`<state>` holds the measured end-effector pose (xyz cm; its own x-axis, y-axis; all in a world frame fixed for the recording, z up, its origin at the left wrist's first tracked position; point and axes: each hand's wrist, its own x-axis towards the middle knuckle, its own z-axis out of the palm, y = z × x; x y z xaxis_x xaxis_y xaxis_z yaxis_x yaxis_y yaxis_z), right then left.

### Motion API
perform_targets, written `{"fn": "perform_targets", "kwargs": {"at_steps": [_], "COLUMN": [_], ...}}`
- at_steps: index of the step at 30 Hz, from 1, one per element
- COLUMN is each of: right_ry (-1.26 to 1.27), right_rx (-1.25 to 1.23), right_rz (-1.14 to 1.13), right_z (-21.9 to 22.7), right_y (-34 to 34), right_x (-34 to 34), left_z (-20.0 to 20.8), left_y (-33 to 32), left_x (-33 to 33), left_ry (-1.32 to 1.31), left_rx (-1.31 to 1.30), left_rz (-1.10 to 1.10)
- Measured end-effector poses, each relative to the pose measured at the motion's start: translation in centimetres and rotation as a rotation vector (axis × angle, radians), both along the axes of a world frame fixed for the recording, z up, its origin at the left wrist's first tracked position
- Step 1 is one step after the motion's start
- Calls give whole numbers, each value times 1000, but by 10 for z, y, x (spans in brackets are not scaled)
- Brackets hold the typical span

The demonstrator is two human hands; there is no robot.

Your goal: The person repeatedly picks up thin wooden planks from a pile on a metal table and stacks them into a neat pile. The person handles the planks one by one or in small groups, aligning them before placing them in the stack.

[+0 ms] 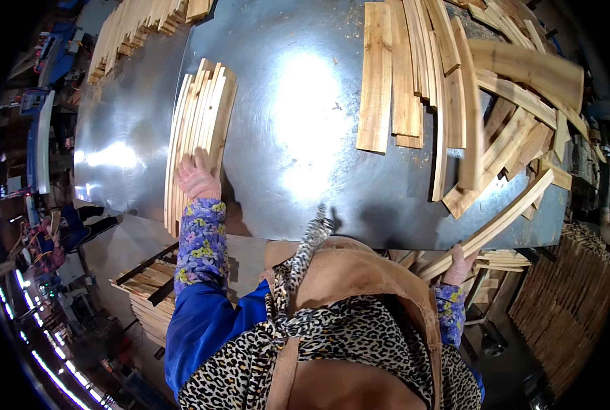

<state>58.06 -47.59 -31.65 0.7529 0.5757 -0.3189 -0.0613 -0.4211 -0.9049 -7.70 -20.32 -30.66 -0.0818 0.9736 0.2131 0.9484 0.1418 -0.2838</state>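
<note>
My left hand (pixel 199 176) lies with its fingers stretched over a row of narrow wooden strips (pixel 197 123) set side by side on the metal table (pixel 264 198). The row runs away from me, and its near end reaches the table's front edge. Off to the right, my right hand (pixel 461 265) is closed around the near end of a long wooden strip (pixel 503 220). That strip slants up and away over the table's right front edge, and there may be a second one alongside it. Part of the right hand's grip is hidden.
Loose boards (pixel 376 75) and a tangled heap of wood pieces (pixel 523 130) cover the table's right side. Another row of strips (pixel 137 27) lies at the far left. Below the table are stacked boards on the left (pixel 151 301) and a large wood stack (pixel 558 301) on the right.
</note>
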Motion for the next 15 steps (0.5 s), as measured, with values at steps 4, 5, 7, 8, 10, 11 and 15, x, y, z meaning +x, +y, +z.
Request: {"fn": "perform_targets", "kwargs": {"at_steps": [4,5,7,8,10,11,15], "right_ry": [-89,-69,32,132,328,202,674], "right_rx": [-116,-175,-193,-147,-63,77,296], "right_rz": [101,155,314,406,545,676,701], "right_z": [54,46,48,56,56,42,17], "right_y": [76,92,138,165,211,231,277], "right_x": [-89,-107,-163,-201,-269,-298,-351], "left_z": [-27,-29,-8,-17,-10,24,3], "left_y": [29,30,13,10,13,23,54], "left_x": [22,52,134,158,184,185,108], "left_ry": [-643,-901,-1764,-1929,-2123,-2147,-2593], "left_rx": [-176,-348,-446,-520,-704,-803,-822], "left_rz": [-34,8,33,-39,-160,-203,278]}}
